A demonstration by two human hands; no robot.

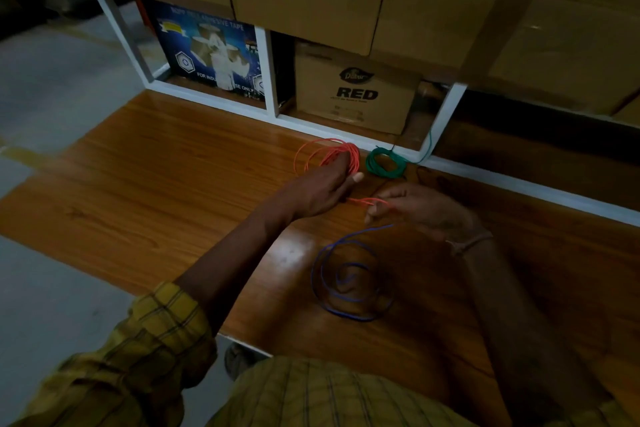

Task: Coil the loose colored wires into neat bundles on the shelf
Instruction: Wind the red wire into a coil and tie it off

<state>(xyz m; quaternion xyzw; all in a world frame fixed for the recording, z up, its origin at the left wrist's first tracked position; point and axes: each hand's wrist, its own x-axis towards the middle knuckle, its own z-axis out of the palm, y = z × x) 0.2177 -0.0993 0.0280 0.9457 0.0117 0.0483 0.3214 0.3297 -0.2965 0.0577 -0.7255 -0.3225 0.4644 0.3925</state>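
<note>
Left hand [320, 184] holds the orange coil [332, 154]; right hand [420, 210] pinches its loose end beside green bundle [386, 163].

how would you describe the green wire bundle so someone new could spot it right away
Start at the wooden shelf and follow its back edge to the white frame below the brown box printed RED. The green wire bundle lies there, right of the orange coil. It is the tightest coil, untouched by either hand, unlike the loose blue wire nearer the person.
</note>
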